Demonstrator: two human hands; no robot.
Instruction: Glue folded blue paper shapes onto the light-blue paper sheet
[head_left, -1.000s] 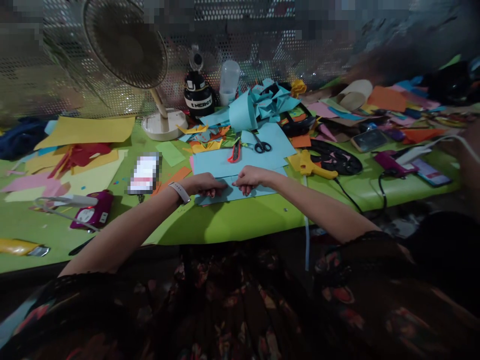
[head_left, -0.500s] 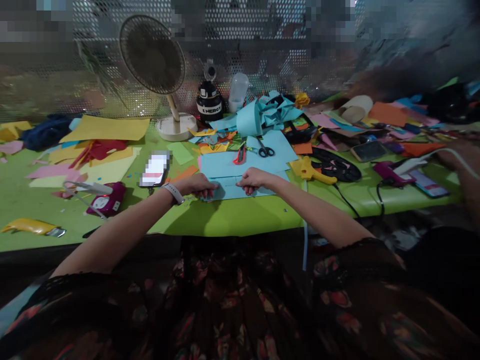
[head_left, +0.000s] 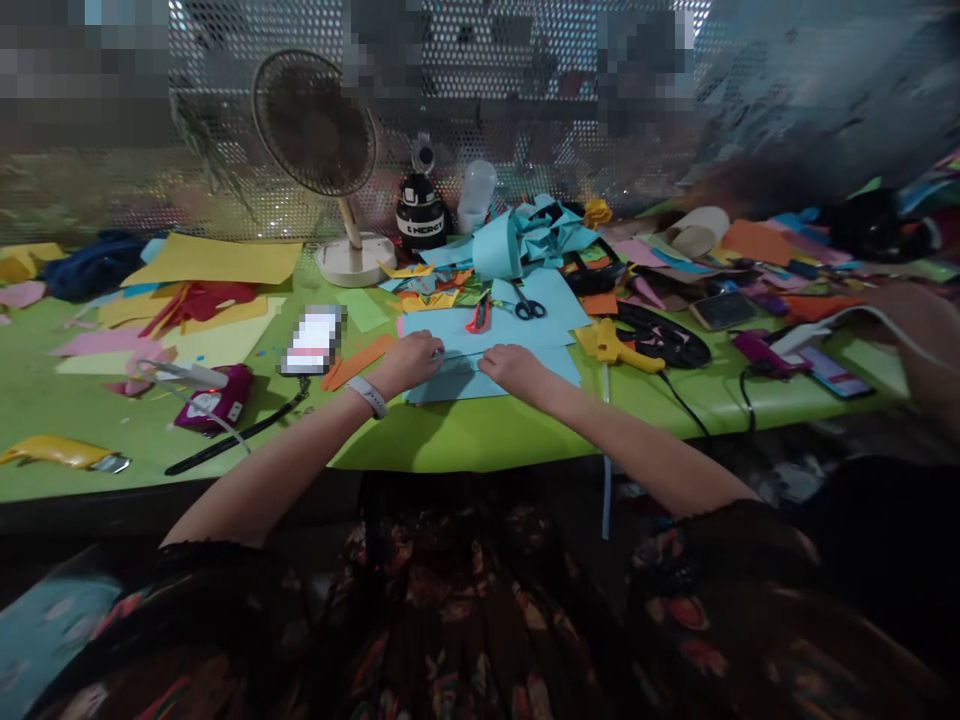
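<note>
Both hands are at a sheet of light blue paper (head_left: pixel 461 376) near the table's front edge. My left hand (head_left: pixel 411 364), with a pale band at the wrist, has its fingers closed at the sheet's left side. From the right, my right hand (head_left: pixel 514 368) has bent fingers closed on the paper's upper edge. The fingertips are partly hidden, and a short gap separates the hands. Just behind lie more blue sheets (head_left: pixel 442 326), carrying a red-handled cutting tool (head_left: pixel 478 316) and black-handled scissors (head_left: pixel 529 307).
A yellow glue gun (head_left: pixel 615 346) lies to the right beside a black reel-like object (head_left: pixel 664 335). On the left are a phone (head_left: pixel 313 340), a magenta power block (head_left: pixel 216 397) and a yellow cutter (head_left: pixel 64 453). A fan (head_left: pixel 356 262) and crumpled blue paper (head_left: pixel 536 235) stand behind. Another person's arm (head_left: pixel 919 330) reaches in at right.
Both hands have turned from fist-like grips at the sheet's near part to a flatter pose, slightly farther forward. My left hand has shifted a little right. The camera view has moved slightly.
</note>
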